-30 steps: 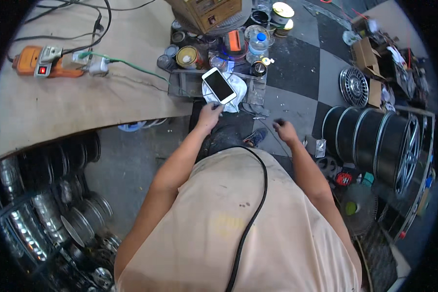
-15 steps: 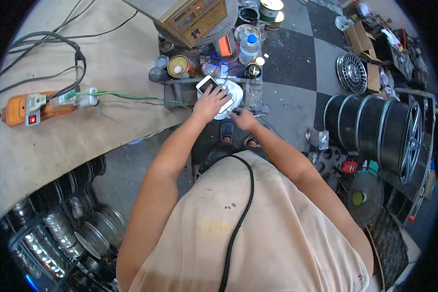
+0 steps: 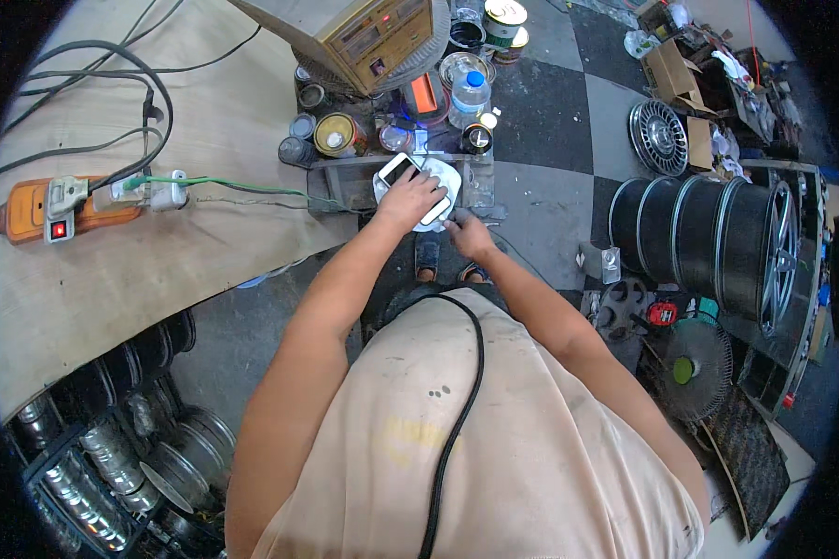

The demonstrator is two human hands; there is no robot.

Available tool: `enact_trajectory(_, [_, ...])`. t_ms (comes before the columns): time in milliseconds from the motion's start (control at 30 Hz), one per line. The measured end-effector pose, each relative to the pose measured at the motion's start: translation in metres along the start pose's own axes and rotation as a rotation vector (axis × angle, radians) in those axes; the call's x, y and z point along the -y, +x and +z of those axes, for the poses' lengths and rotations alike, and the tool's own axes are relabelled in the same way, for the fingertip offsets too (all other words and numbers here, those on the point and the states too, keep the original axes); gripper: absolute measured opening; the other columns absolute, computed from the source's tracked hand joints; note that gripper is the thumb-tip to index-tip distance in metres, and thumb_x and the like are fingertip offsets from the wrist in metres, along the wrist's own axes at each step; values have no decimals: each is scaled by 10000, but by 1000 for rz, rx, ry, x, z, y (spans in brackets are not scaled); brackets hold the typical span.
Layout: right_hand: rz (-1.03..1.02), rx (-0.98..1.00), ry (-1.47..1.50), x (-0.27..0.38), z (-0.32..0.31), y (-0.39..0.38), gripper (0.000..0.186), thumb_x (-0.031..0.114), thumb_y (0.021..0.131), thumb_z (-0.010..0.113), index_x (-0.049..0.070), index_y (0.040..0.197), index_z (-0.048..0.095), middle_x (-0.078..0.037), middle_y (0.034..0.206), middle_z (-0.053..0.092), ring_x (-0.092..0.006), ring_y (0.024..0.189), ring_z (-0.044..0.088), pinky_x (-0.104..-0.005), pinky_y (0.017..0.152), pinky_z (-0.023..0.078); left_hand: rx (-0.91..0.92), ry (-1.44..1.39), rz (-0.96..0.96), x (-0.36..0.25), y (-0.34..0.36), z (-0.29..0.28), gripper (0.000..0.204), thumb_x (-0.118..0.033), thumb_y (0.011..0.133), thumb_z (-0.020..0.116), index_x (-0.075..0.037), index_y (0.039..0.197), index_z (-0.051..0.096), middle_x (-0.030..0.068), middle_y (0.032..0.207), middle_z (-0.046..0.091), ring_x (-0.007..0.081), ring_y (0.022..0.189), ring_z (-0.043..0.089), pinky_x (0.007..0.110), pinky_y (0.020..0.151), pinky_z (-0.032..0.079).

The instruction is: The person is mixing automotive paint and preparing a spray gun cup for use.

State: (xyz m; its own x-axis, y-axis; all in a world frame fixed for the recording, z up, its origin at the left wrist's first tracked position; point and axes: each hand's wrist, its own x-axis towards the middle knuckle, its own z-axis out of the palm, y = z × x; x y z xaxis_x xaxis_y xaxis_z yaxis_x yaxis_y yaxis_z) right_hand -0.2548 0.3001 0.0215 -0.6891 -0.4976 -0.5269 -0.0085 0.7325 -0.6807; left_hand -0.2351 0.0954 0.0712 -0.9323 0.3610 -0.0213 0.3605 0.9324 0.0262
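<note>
Compared to half a second back, the left hand (image 3: 408, 198) now lies flat across the white phone (image 3: 396, 171) instead of just reaching it, so only the phone's two ends poke out from under the palm. The right hand (image 3: 469, 238) has moved in closer too, fingertips now right at the phone's near end. Phone is on a white round dish thing (image 3: 443, 175) sitting just in front of the beige machine (image 3: 364, 37), with the plastic bottle (image 3: 469, 93) and open tins (image 3: 334, 135) between them.

Both hands are close together, left one pressing down on the phone, but can't tell if the right is actually pinching anything or just touching. The dish is mostly covered so no idea what it really is. Machine is cut off at the top edge. Orange power strip (image 3: 28, 207) sits way off to the machine's left on the plywood
</note>
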Motion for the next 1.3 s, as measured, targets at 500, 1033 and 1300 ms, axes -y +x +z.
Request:
enact_trajectory(500, [306,-499,585,-89,-91,25,416,200,910,650,32,1284,580,-70,899,619,-122,695,484,-261,623,415,29,-32,-54,7,-16,-10,399,-168,872,553,-146,1271,561,63,1254,564,272,1266,494,446,1102,364])
enact_trajectory(1033, [362,235,17,-328,-40,-137,501,384,894,641,45,1264,637,-134,1129,713,-253,951,649,-345,855,505,461,-913,-237,-141,-31,4,384,-220,847,676,-53,1186,607,170,1129,636,355,1002,632,442,872,511])
enact_trajectory(1300, [393,0,160,-337,-89,-182,393,248,932,634,-50,1189,640,-146,1032,726,-258,916,678,-348,808,530,605,-452,-63,-154,45,-24,389,-261,850,668,-48,1172,618,174,1070,657,383,999,630,462,853,514])
